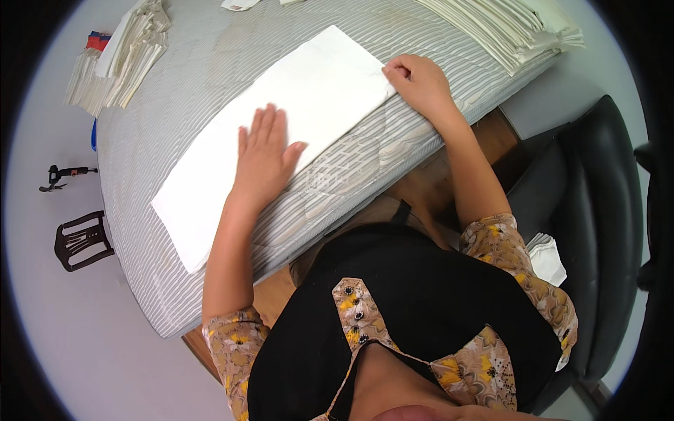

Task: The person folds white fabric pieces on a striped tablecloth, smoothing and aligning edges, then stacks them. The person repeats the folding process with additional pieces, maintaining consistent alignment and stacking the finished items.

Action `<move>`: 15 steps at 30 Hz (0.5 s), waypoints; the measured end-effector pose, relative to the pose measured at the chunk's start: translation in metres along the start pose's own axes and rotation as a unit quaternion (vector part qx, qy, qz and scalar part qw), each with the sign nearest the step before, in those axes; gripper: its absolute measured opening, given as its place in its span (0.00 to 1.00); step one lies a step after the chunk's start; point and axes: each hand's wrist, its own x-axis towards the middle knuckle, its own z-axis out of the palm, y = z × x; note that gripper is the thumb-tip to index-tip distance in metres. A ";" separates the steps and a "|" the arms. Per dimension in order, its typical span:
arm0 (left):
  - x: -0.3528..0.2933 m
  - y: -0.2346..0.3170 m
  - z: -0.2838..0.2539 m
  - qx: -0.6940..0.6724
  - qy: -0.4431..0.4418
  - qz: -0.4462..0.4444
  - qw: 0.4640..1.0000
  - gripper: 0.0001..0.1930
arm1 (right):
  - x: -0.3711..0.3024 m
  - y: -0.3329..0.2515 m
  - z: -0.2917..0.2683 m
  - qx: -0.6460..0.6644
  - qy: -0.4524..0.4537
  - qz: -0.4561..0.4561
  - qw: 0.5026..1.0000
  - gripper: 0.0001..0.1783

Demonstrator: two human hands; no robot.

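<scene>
Cloth (326, 81), white, one: flat, slantwise on mattress (351, 168). Probably light, limp, easily creased, not fragile; best taken by corners. Left hand (262, 158): open, fingers extended, upon cloth. Right hand (420, 84): curled at cloth's near right corner; grip cannot be told.

Worn on the person's head, as the left of two side-by-side fisheye cameras. Looks steeply down past the wearer's own black-clad torso (421, 295) and ahead over a striped mattress (210, 77). Sits closest to the torso, farther off from the left hand (263, 158) and right hand (421, 88). Reaches very wide, out to a dark chair (83, 242) at left and a black padded seat (597, 217) at right, bending straight edges near a round, dark rim.
</scene>
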 end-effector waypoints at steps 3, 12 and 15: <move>0.029 0.026 0.003 -0.039 -0.010 0.069 0.997 0.35 | -0.004 0.004 0.005 0.036 0.012 0.006 0.999 0.14; 0.053 0.047 0.016 -0.006 0.043 0.081 0.996 0.35 | -0.001 0.006 0.019 -0.034 0.028 -0.069 0.997 0.16; 0.052 0.047 0.020 0.003 0.055 0.081 0.995 0.34 | -0.004 0.006 0.017 -0.005 0.004 -0.077 0.997 0.15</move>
